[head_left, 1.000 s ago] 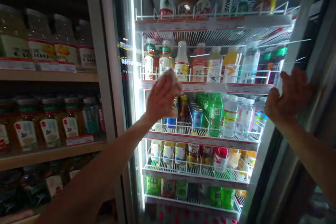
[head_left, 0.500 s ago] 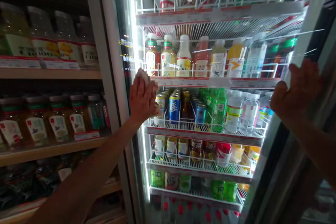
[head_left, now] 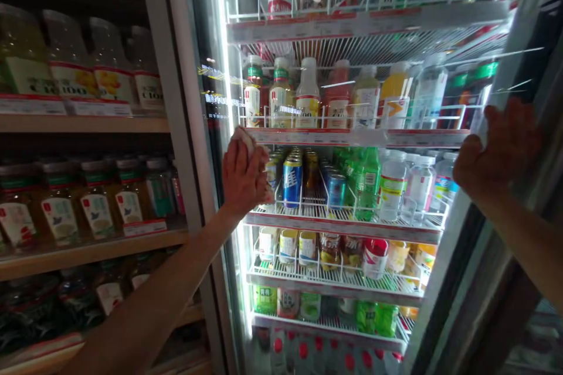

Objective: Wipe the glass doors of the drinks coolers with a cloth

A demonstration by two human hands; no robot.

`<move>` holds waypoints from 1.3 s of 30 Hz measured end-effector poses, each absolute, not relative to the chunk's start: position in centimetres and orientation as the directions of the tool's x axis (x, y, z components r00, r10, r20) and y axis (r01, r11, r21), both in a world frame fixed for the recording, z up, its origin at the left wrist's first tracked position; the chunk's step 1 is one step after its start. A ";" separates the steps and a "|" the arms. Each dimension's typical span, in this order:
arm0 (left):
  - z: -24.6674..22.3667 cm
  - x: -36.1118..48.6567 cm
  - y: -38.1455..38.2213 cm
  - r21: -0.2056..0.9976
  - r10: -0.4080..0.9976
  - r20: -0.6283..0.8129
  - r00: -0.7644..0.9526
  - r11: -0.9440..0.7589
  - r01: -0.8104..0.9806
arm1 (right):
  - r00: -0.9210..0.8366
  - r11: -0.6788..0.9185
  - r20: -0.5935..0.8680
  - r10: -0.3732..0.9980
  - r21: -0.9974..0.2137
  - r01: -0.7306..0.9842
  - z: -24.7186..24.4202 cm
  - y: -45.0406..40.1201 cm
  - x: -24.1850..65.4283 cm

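With its fingers over a crumpled pale cloth (head_left: 244, 139), my left hand (head_left: 238, 179) presses against the glass door (head_left: 214, 79) of a lit drinks fridge. The hand is near the door's left side, in front of the can shelf. Part of the cloth sticks out beyond the fingers; the palm hides the rest. At the right, my right hand (head_left: 501, 149) is raised with its fingers stretched out, near the door's right frame. It holds nothing. Whether its palm touches the door cannot be made out.
Behind the glass, wire shelves (head_left: 343, 222) carry drinks, among them a blue can (head_left: 292, 181) and green bottles (head_left: 366, 184). A metal frame (head_left: 176, 70) divides the fridge from wooden shelves (head_left: 88, 124) of bottles at the left. Light reflections streak the glass.
My left hand has slid down and slightly to the right along the glass with the cloth. My right hand has stayed nearly in place.
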State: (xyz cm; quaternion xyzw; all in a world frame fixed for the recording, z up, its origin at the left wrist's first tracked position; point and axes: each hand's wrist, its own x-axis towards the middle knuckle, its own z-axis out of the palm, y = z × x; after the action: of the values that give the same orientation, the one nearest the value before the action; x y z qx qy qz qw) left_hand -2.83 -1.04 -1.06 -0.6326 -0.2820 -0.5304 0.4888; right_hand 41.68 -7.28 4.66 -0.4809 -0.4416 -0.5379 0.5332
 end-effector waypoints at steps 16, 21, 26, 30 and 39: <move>-3.6 -1.2 -1.9 -0.464 -0.145 0.884 0.444 -0.377 0.802 | 0.016 -0.017 0.986 -0.165 -0.019 1.000 4.5 -7.1 42.2; -4.0 -0.8 -1.9 -0.666 -0.148 0.730 0.668 -0.377 0.644 | -0.051 -0.026 0.975 -0.217 0.047 0.999 4.4 -7.0 42.5; 0.6 -2.8 -0.6 -0.185 -0.087 0.983 0.163 -0.406 0.895 | -0.043 -0.028 0.981 -0.189 0.038 0.999 4.5 -7.1 42.4; -2.2 1.2 -1.6 -0.483 -0.162 0.872 0.461 -0.434 0.760 | -0.008 -0.007 0.987 -0.159 0.007 1.000 4.5 -7.4 42.3; 3.2 -0.7 -0.8 -0.254 -0.118 0.967 0.225 -0.449 0.857 | -0.028 -0.014 0.985 -0.169 0.026 1.000 4.4 -7.3 42.5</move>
State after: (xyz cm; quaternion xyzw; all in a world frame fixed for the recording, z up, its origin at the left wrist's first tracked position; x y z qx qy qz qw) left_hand -0.71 -0.80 3.19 -0.6468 -0.2854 -0.5533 0.4405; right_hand 42.47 -7.31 4.41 -0.4517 -0.4596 -0.5504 0.5309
